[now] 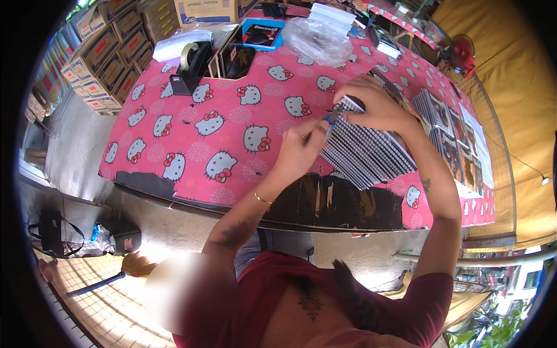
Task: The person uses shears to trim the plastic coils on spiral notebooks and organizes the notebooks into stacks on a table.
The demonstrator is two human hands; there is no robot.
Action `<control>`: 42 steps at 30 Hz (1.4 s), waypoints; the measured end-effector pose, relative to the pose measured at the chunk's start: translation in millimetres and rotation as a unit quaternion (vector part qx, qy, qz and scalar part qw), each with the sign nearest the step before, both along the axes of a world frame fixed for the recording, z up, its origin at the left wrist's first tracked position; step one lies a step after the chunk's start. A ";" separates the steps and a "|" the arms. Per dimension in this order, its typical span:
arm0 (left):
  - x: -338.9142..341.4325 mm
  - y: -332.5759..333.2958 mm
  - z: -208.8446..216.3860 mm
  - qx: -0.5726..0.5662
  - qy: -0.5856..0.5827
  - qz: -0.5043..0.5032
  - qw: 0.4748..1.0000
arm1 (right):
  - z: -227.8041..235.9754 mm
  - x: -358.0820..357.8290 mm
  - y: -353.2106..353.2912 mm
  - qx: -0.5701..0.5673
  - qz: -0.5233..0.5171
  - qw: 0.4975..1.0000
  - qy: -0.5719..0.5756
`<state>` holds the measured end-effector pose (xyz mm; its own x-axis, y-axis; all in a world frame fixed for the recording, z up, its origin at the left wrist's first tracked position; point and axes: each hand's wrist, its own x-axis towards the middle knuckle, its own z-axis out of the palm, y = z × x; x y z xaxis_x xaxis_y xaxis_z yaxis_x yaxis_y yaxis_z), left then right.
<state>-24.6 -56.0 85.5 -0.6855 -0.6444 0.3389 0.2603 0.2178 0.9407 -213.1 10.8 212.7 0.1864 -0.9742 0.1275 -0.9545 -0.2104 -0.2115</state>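
A stack of spiral-bound notebooks (368, 153) lies on the right half of the pink table, its rows of dark wire coils facing me. Bent over the far left end of the stack, my right hand (374, 104) has its fingers closed round the edge of a notebook there. My left hand (304, 145) is closed on small blue-handled pliers (332, 118). Their metal jaws are at the coil end beside my right fingers; whether they pinch the wire is too small to tell.
More spiral notebooks (449, 124) lie along the table's right side. Farther back are a black tape dispenser (191, 68), a dark box (235, 61), crumpled clear plastic (316, 40) and a white paper stack (332, 20). Cartons (107, 55) stand left; a red fan (462, 55) stands right.
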 end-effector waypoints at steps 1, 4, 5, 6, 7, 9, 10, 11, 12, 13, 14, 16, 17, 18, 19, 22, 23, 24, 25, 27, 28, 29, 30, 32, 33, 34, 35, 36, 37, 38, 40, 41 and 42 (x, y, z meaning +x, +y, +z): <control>2.0 2.7 5.2 -0.209 -0.021 0.116 0.971 | -0.1 -0.4 0.8 0.000 -0.002 1.000 0.000; 3.9 -0.7 8.0 -0.306 -0.026 0.145 0.941 | -1.7 0.0 0.8 -0.004 -0.004 1.000 -0.005; 4.7 -2.5 7.4 -0.253 -0.019 0.104 0.962 | -3.5 0.1 0.5 -0.016 0.003 1.000 -0.002; 5.4 -2.7 6.6 -0.087 -0.020 0.031 0.995 | -4.6 -0.6 0.3 -0.028 0.009 1.000 0.002; 6.0 -2.5 5.6 0.081 -0.020 -0.042 0.996 | -5.4 -1.1 0.2 -0.040 0.015 0.999 0.006; 5.7 -2.5 5.6 0.259 -0.016 -0.120 0.958 | -4.1 -0.6 0.3 -0.022 -0.001 1.000 0.003; 5.1 -2.8 6.9 0.271 -0.012 -0.126 0.954 | -3.6 -0.4 0.2 -0.013 -0.009 1.000 0.002; 5.1 -2.9 8.4 0.283 -0.008 -0.132 0.950 | -3.7 -0.6 0.0 -0.016 -0.008 1.000 0.002; 5.4 -2.6 9.4 0.289 -0.009 -0.132 0.948 | -4.8 -1.5 0.2 -0.018 -0.008 1.000 0.002; 6.3 -2.5 11.1 0.296 -0.010 -0.131 0.946 | -5.9 -2.3 0.4 -0.020 -0.007 1.000 0.003; 6.5 -2.3 11.3 0.302 -0.011 -0.131 0.944 | -6.8 -3.0 0.9 -0.020 -0.007 1.000 0.003; 4.3 -4.4 9.6 0.298 -0.023 -0.126 0.946 | -6.7 -3.1 0.8 -0.021 -0.003 1.000 0.003; 3.6 -5.0 8.9 0.297 -0.029 -0.123 0.947 | -6.5 -2.3 1.0 -0.021 -0.004 1.000 0.005; 4.4 -3.4 9.5 0.106 -0.039 -0.037 0.993 | -5.7 -1.2 1.1 -0.021 -0.007 1.000 0.008; 6.0 -0.4 10.8 -0.089 -0.048 0.050 0.994 | -5.3 -0.8 1.2 -0.021 -0.009 1.000 0.010; 7.7 2.1 10.8 -0.304 -0.056 0.143 0.940 | -6.9 -2.9 0.0 -0.037 0.004 0.999 0.002; 8.0 2.3 10.2 -0.316 -0.057 0.147 0.936 | -7.9 -2.7 0.6 -0.035 0.002 0.999 0.004; 7.7 0.7 8.3 -0.127 -0.054 0.062 0.989 | -7.9 -2.8 0.1 -0.035 0.001 0.999 0.007; 7.3 -1.4 4.3 0.068 -0.048 -0.025 0.996 | -8.0 -3.0 -0.2 -0.034 -0.001 0.999 0.009; 6.3 -1.1 1.3 0.295 -0.024 -0.113 0.948 | -8.5 -3.3 -0.2 -0.035 0.000 0.999 0.009; 6.2 -1.1 2.8 0.297 -0.035 -0.109 0.948 | -8.9 -3.2 0.0 -0.036 0.000 0.999 0.009; 6.0 -2.0 5.5 0.299 -0.047 -0.106 0.947 | -9.4 -3.0 0.0 -0.038 0.001 0.999 0.007; 5.4 -2.1 8.2 0.300 -0.057 -0.103 0.947 | -9.0 -2.9 0.1 -0.041 0.001 0.999 0.007; 4.2 3.8 2.9 -0.103 -0.057 0.089 0.989 | -8.5 -2.7 -0.4 -0.040 0.001 0.999 0.007; 4.1 6.3 1.1 -0.303 -0.053 0.180 0.934 | -8.4 -2.9 -0.7 -0.038 0.000 0.999 0.006; 4.4 6.9 0.4 -0.260 -0.052 0.159 0.951 | -8.3 -2.9 -0.9 -0.037 -0.001 0.999 0.005; 5.0 7.1 0.0 -0.217 -0.051 0.138 0.965 | -7.9 -2.6 -1.0 -0.035 -0.001 0.999 0.007; 4.9 7.0 0.4 -0.173 -0.050 0.116 0.977 | -7.1 -2.7 -0.6 -0.033 -0.001 0.999 0.009; 5.2 6.6 1.4 -0.040 -0.046 0.061 0.996 | -6.6 -2.9 -0.1 -0.032 -0.001 0.999 0.012; 6.1 5.8 3.2 0.095 -0.041 0.005 0.995 | -6.6 -3.0 0.8 -0.031 -0.004 0.999 0.009; 9.5 4.5 6.2 0.356 -0.031 -0.102 0.929 | -7.7 -1.4 0.9 -0.029 -0.006 1.000 0.001; 9.0 3.2 5.8 0.354 -0.036 -0.098 0.929 | -8.0 -1.8 0.3 -0.031 -0.005 0.999 0.004; 7.6 1.3 4.7 0.354 -0.040 -0.096 0.930 | -7.8 -2.2 0.0 -0.032 -0.004 0.999 0.009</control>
<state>-17.0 -54.7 90.1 -0.8153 -0.5501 -0.1807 0.1528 -0.5055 0.8492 -215.4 10.9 204.9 0.1812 -0.9655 0.1870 -0.9597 -0.2152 -0.1809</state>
